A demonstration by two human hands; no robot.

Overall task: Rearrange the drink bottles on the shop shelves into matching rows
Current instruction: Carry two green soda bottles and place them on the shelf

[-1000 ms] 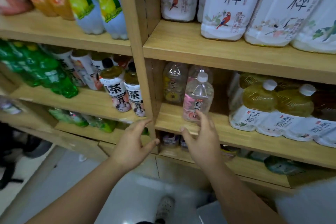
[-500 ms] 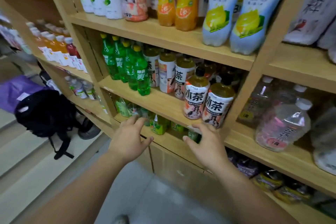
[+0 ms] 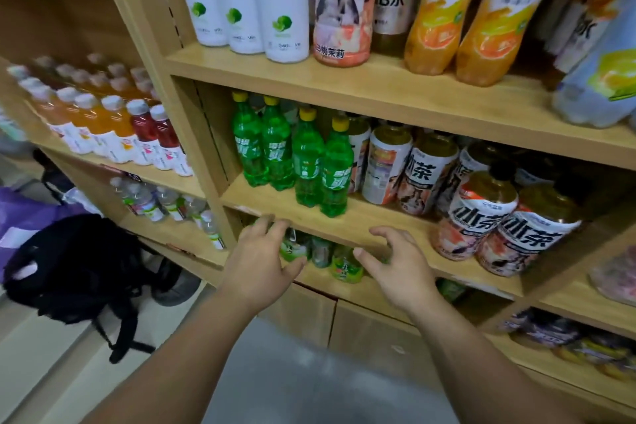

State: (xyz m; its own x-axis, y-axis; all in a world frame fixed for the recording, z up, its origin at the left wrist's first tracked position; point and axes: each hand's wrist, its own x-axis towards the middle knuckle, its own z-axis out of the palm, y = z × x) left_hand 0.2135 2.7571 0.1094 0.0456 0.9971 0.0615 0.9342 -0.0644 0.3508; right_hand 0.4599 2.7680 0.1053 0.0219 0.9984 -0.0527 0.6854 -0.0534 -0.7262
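Here, held the left hand (image 3: pixel 261 265) empty, fingers loosely spread and a little bent, tips close to the shelf lip (image 3: pixel 327 229); contact impossible to tell. Noted yellow-capped green bottles (image 3: pixel 306 162) filed neatly just above and beyond those fingertips, and small green bottles (image 3: pixel 344 267) on the tier below, between the two thumbs. Carried the right hand (image 3: pixel 401 269) equally empty, fingers half curled round nothing. Found mixed tea bottles (image 3: pixel 481 217) up and right of its fingers, probably the untidy lot. Seemed wise to choose one stray, grip low on its body, lift clear of neighbours, then slide it beside its own kind.
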